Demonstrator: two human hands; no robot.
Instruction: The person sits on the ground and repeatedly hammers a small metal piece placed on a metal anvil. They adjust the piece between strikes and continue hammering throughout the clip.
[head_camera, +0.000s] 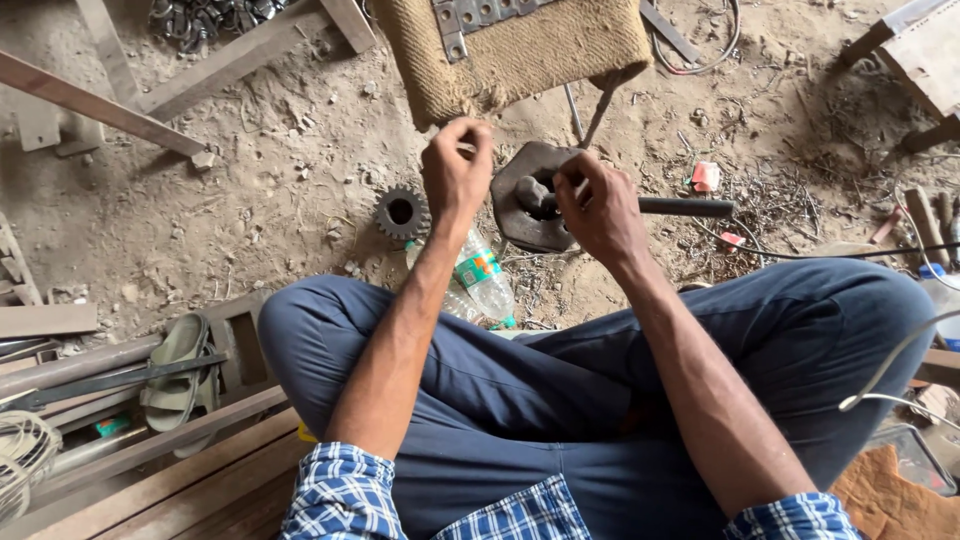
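Hands meet over a dark, many-sided steel block that lies flat on the dusty ground just ahead of the person's crossed legs in blue trousers. The right hand is clenched around the near end of a black round metal bar, which runs out level to the right; its held end rests on the block, seemingly so that the block takes the load. The left hand hangs just left of the block with fingertips pinched together on something too small to make out, so I cannot tell what it grasps.

A toothed grey steel gear with an open bore sits on the ground left of the left wrist, near but apart. A clear plastic bottle with a green and orange label lies under the left forearm, against the knee. Beyond the block, a coarse jute-covered cushion closes the far side, nearly above the block's edge. To the right, wire scraps and a small pink scrap litter the ground beneath the bar's free end; open dirt lies further left of the gear.
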